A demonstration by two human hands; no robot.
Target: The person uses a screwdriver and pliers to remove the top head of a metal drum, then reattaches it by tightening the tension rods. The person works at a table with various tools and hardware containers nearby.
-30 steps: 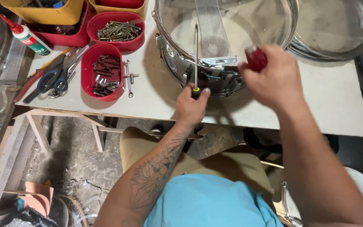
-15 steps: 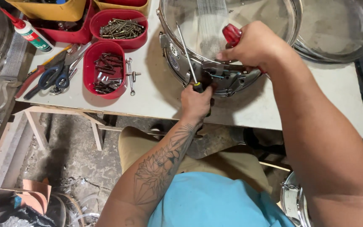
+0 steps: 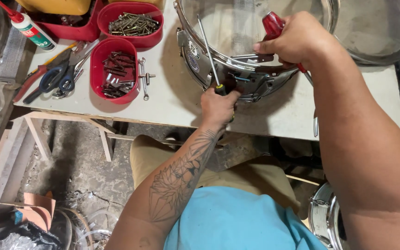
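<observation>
Left hand [image 3: 218,104]: fingers closed around a long-shafted screwdriver [image 3: 208,51], its shaft leaning over the drum rim.
Right hand [image 3: 297,39]: gripped a red-handled tool [image 3: 274,25].
Snare drum [image 3: 237,78]: lay near the workbench's [image 3: 172,99] front edge.
Red trays [image 3: 114,69]: left side.

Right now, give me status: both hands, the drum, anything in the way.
Left hand grips a screwdriver at the snare drum shell hardware. Right hand holds a red-handled tool over the rim. Red trays, pliers sit clear left.
</observation>
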